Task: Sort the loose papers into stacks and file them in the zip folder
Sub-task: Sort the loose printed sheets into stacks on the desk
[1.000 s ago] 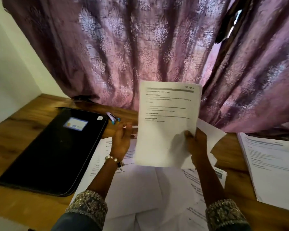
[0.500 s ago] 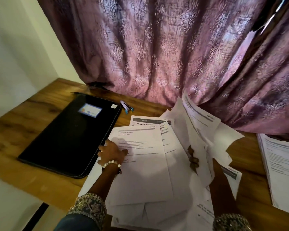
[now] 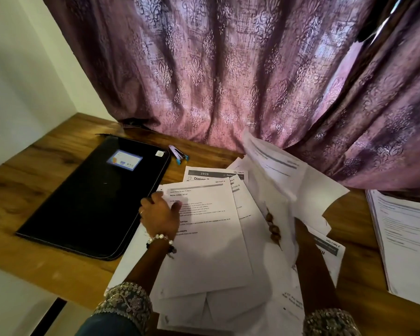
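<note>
Loose white printed papers [image 3: 204, 251] lie in an untidy overlapping pile on the wooden table [image 3: 46, 170], in front of me. My left hand [image 3: 160, 214] rests on the top sheet near its upper left corner. My right hand [image 3: 273, 229] grips another sheet [image 3: 272, 170] by its lower edge and holds it tilted up off the pile; the sheet is blurred and hides most of that hand. The black zip folder [image 3: 95, 197] lies shut and flat to the left of the pile, with a blue label on its cover.
A separate neat stack of papers [image 3: 407, 238] sits at the right edge of the table. A small blue stapler [image 3: 178, 154] lies behind the folder's right corner. A purple patterned curtain [image 3: 228, 81] hangs along the back. The table's front edge runs lower left.
The sheet held upright in both hands a second ago now lies on the pile under my left hand. My right hand has picked up another sheet on the right.
</note>
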